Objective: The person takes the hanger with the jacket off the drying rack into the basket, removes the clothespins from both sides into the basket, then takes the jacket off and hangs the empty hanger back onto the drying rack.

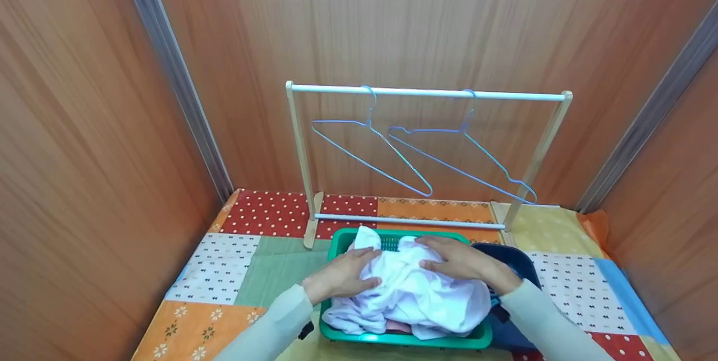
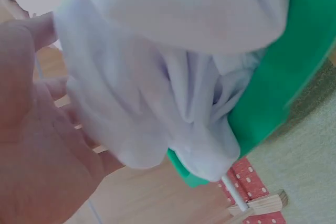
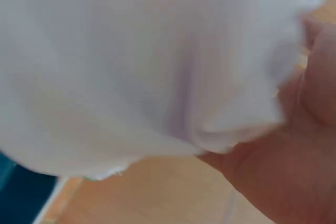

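A crumpled white cloth garment (image 1: 418, 294) is heaped in a green plastic basket (image 1: 477, 343) at the front middle of the head view. My left hand (image 1: 343, 276) lies against the garment's left side, thumb and fingers spread. From the right, my right hand (image 1: 463, 260) touches its upper part with extended fingers. The left wrist view shows the palm (image 2: 42, 129) facing the draped fabric, with some fingertips behind it. Folds of white fabric fill much of the right wrist view and cover part of that hand's fingers. A bit of pink cloth (image 1: 398, 325) peeks out near the basket's front.
Behind the basket stands a small rack with a white top rail (image 1: 415, 92), from which a left wire hanger (image 1: 370, 167) and a right wire hanger (image 1: 449, 167) hang. A dark blue basket (image 1: 519, 260) adjoins the green one. Wood-grain panels enclose the patchwork-covered surface (image 1: 286, 271).
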The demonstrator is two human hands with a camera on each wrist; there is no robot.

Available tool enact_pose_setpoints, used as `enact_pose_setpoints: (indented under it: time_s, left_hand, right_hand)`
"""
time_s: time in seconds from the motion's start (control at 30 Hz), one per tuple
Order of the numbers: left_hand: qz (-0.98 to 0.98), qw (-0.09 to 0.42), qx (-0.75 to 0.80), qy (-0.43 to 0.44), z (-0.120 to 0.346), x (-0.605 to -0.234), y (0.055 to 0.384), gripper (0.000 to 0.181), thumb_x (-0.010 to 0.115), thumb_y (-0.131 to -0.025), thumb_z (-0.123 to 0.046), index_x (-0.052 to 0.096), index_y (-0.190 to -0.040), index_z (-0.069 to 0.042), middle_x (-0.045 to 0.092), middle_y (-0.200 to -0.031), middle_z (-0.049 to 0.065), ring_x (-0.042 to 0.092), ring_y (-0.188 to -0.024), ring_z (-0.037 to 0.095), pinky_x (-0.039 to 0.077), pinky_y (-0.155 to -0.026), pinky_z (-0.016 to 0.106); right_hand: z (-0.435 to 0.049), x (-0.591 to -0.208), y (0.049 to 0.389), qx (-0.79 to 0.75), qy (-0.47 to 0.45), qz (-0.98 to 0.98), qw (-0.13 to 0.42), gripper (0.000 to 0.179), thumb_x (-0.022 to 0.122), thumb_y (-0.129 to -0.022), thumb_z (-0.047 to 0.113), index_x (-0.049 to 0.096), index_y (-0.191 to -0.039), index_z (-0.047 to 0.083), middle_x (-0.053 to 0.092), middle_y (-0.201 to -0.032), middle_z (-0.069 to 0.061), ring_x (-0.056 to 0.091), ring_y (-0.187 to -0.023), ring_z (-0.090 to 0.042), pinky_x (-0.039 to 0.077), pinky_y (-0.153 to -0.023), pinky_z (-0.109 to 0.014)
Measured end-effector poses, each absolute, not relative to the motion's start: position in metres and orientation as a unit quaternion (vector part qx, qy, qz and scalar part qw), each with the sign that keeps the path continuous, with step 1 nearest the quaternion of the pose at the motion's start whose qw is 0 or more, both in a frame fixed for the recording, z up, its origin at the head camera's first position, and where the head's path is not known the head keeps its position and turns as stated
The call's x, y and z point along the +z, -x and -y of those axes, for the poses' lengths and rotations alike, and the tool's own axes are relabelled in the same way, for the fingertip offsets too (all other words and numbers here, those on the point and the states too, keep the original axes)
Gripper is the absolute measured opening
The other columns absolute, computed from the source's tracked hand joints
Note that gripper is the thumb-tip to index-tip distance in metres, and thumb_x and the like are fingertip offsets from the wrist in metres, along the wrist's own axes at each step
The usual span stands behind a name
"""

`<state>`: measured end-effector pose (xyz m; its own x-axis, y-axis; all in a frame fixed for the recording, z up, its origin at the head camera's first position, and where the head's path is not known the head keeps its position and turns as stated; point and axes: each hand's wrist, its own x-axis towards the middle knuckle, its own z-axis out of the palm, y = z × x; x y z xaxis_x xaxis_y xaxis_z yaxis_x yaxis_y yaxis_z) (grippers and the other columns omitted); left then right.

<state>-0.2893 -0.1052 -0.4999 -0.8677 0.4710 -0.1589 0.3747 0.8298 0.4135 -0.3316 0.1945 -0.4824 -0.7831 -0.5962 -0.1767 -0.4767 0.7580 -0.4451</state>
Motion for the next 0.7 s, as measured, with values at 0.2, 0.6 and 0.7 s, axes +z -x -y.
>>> enact_pose_setpoints:
  time_s: [0.2, 0.6, 0.7]
  left_hand:
    - [-0.94, 0.108, 0.192, -0.261, 0.113, -0.498, 0.26, 0.074, 0.055, -0.092, -0.06, 0.022, -0.155, -0.039, 0.021, -0.165, -0.005, 0.014, -0.153, 0.029, 0.017, -0.12, 0.058]
    - [-0.927, 0.154, 0.139, -0.311, 0.108, -0.521, 0.234, 0.058, 0.04, -0.104, -0.045, 0.011, -0.154, -0.046, 0.006, -0.167, -0.011, 0.006, -0.154, 0.03, 0.014, -0.118, 0.064]
    - [-0.926, 0.171, 0.123, -0.314, 0.103, -0.526, 0.238, 0.058, 0.037, -0.105, -0.046, 0.006, -0.154, -0.046, 0.001, -0.167, -0.013, 0.003, -0.155, 0.029, 0.013, -0.119, 0.063]
  right_hand:
    - [-0.21, -0.477, 0.289, -0.158, 0.317, -0.933, 0.067, 0.069, 0.057, -0.091, 0.061, 0.035, -0.151, 0.036, 0.03, -0.161, -0.007, 0.032, -0.145, -0.037, 0.033, -0.107, -0.067]
    - [-0.218, -0.509, 0.254, -0.147, 0.33, -0.926, 0.108, 0.069, 0.054, -0.093, 0.059, 0.024, -0.154, 0.043, 0.022, -0.165, -0.002, 0.022, -0.15, -0.037, 0.023, -0.112, -0.068]
    - [-0.212, -0.514, 0.26, -0.138, 0.336, -0.923, 0.128, 0.067, 0.053, -0.095, 0.055, 0.023, -0.154, 0.044, 0.021, -0.165, -0.003, 0.018, -0.151, -0.038, 0.018, -0.112, -0.071]
